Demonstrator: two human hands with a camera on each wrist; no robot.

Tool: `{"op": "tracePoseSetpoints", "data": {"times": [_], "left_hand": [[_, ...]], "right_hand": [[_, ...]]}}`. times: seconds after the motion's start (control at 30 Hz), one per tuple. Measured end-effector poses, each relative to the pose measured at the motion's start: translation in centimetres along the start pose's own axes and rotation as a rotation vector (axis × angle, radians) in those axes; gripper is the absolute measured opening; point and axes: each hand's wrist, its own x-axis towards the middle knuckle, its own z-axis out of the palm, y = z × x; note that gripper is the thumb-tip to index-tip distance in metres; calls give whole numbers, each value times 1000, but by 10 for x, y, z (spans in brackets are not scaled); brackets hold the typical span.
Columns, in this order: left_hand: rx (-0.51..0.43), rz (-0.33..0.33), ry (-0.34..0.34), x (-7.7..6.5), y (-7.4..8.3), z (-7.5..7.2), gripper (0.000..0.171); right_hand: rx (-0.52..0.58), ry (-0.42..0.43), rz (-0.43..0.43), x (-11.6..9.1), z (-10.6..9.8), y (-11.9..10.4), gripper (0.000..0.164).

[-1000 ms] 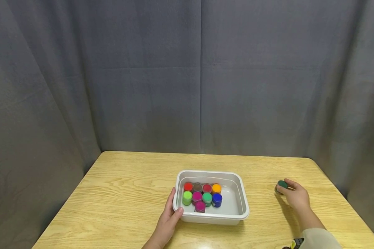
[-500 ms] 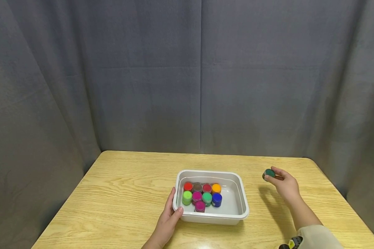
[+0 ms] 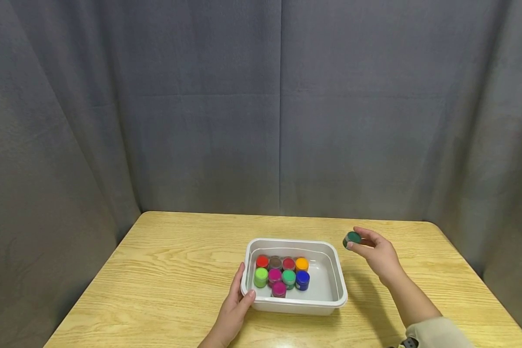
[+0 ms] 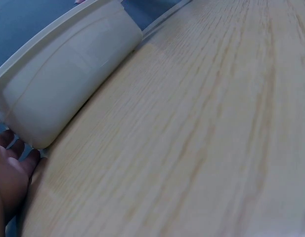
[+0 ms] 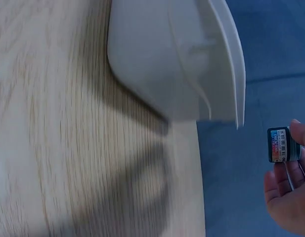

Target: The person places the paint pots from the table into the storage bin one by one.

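A small paint jar with a dark green top is pinched between the thumb and fingers of my right hand, raised over the table just right of the white plastic tub. A printed label shows on the held paint jar in the right wrist view. My left hand grips the tub's near left corner, thumb over the rim and fingers along the outer wall. Inside the tub several paint jars stand upright in rows towards the left, among them a red one, an orange one and a blue one.
The tub rests on a light wood table, whose rounded far edge lies against a grey curtain. Curtains also hang at both sides. Bare tub floor shows to the right of the jars.
My right hand has lifted the dark green paint jar off the table at the right and carried it left towards the tub. The left hand and the tub stay put.
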Motion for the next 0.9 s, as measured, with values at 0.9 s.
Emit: {"op": "tracePoseSetpoints", "data": {"times": [0.9], "left_hand": [[-41,7,-4,0,-2,0,67]], "right_hand": [[36,-275,-71,-23,81,-35,48]]}}
